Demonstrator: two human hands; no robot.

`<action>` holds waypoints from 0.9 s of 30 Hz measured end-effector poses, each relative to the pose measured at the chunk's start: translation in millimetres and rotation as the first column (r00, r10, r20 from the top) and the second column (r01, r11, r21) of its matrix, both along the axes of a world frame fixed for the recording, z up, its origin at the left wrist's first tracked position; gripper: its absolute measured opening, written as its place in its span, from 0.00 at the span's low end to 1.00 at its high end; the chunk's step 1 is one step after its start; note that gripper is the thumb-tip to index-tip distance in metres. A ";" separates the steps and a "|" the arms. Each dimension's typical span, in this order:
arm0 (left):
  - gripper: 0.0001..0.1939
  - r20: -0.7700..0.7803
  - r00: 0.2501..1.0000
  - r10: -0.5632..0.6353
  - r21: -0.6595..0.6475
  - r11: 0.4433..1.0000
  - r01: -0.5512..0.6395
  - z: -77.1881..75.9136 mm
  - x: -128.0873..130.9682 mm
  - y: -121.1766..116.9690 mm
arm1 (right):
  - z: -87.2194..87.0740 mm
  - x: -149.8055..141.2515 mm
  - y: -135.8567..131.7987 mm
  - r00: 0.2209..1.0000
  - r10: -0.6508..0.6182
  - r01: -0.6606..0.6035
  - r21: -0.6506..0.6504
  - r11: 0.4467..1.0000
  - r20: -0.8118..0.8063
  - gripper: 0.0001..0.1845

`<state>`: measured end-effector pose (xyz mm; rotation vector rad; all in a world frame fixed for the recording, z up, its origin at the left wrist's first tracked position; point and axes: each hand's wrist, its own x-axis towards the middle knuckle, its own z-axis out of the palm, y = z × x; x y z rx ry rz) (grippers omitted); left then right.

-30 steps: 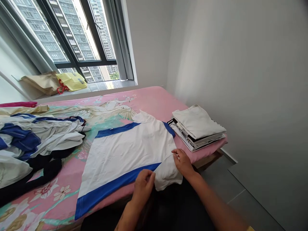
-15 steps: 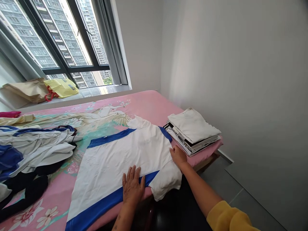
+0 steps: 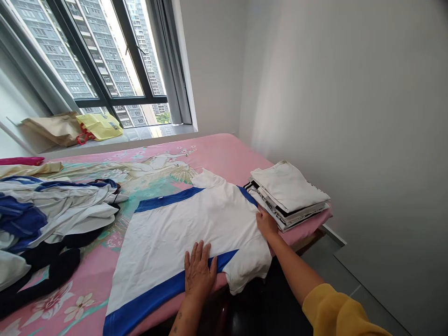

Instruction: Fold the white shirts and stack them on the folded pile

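Observation:
A white T-shirt (image 3: 168,233) with blue side strips lies spread out on the bed, with one sleeve hanging over the near edge. My left hand (image 3: 199,270) rests flat on its near side, fingers stretched across the white cloth and the blue strip. At the shirt's right end, my right hand (image 3: 266,223) is closed at the edge by the neckline, gripping the fabric; its fingertips are partly hidden. Just beyond that hand sits a stack of folded clothes (image 3: 290,189), a white one on top.
Pink floral bedding (image 3: 231,156) covers the bed. Loose white, blue and black clothes (image 3: 66,210) are heaped at the left. A yellow bag (image 3: 101,126) and a brown paper bag (image 3: 56,128) stand on the windowsill. A grey wall (image 3: 350,116) borders the right side.
The view has swung slightly left, so everything appears a little further right. Both hands keep nearly the same places on the T-shirt, which stays spread out.

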<state>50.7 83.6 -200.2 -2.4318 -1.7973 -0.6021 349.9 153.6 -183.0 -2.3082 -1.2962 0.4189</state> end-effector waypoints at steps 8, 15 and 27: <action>0.24 0.009 1.000 0.015 -0.012 1.000 -0.015 2.6 0.3 -1.7 | -2.8 8.2 15.3 0.999 0.031 -0.030 0.007 1.000 -0.033 0.27; 0.24 0.009 1.000 0.012 -0.013 1.000 -0.012 2.0 -1.2 -1.7 | -11.6 15.5 23.7 0.996 -0.081 0.083 0.099 0.992 -0.025 0.24; 0.22 0.014 1.000 0.013 -0.007 1.000 -0.013 1.9 -3.1 -4.5 | -0.7 -1.9 4.5 1.000 -0.021 0.020 0.244 0.970 0.002 0.15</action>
